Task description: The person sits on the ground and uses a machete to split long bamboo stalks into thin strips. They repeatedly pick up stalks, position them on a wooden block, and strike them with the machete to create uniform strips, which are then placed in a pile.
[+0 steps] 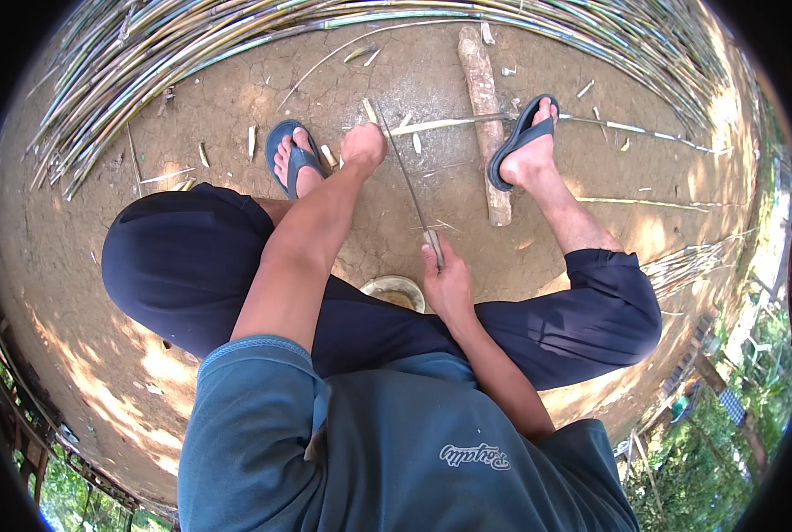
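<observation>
My left hand (365, 146) is closed round the near end of a long thin bamboo pole (449, 121). From there the pole runs to the right, across a short log (477, 97) and past my right foot. In my right hand (449, 282) is a long, narrow-bladed knife (409, 184), gripped by its pale handle. Its blade is seen nearly edge-on and points up and left. The tip lies close to the pole, just right of my left fist; I cannot tell whether they touch.
A big heap of bamboo poles (201, 44) curves along the far side. Short cut pieces (251, 142) lie scattered on the cracked dirt. My sandalled feet (294, 160) flank the work. A pale round rim (394, 285) shows by my legs, and thin sticks (688, 266) lie at right.
</observation>
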Available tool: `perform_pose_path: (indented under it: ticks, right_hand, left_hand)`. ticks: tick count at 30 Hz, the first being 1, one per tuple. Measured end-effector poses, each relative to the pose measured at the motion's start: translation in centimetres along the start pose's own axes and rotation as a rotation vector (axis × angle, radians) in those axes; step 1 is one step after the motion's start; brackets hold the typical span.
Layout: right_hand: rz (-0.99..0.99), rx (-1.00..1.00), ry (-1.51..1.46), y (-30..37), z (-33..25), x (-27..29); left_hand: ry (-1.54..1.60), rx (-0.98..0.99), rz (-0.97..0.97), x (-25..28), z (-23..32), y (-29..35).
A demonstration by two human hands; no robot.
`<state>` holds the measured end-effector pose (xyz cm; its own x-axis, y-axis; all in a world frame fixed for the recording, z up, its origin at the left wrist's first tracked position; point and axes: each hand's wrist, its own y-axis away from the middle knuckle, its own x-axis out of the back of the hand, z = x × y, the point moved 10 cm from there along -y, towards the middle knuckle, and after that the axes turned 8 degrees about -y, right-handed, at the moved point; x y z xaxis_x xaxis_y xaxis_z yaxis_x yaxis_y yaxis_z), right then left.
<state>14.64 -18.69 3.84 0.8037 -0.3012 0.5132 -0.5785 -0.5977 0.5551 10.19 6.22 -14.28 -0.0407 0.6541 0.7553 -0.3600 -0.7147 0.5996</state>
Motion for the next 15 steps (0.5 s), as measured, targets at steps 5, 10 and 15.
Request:
perform_pose_path:
  ticks: [5,10,15]
  right_hand:
    - [0.038,0.057,0.047,-2.4,-0.8,-0.7]
    - [0.004,-0.015,0.066,-2.9,-0.5,-1.2]
    - [0.006,0.014,-0.017,1.5,0.6,0.8]
  left_hand:
    - [0.001,-0.023,0.021,-0.6,-0.1,-0.5]
    - [0.020,0.006,0.036,-0.6,-0.3,-0.3]
    - [0.039,0.005,0.008,-1.1,-0.7,-1.1]
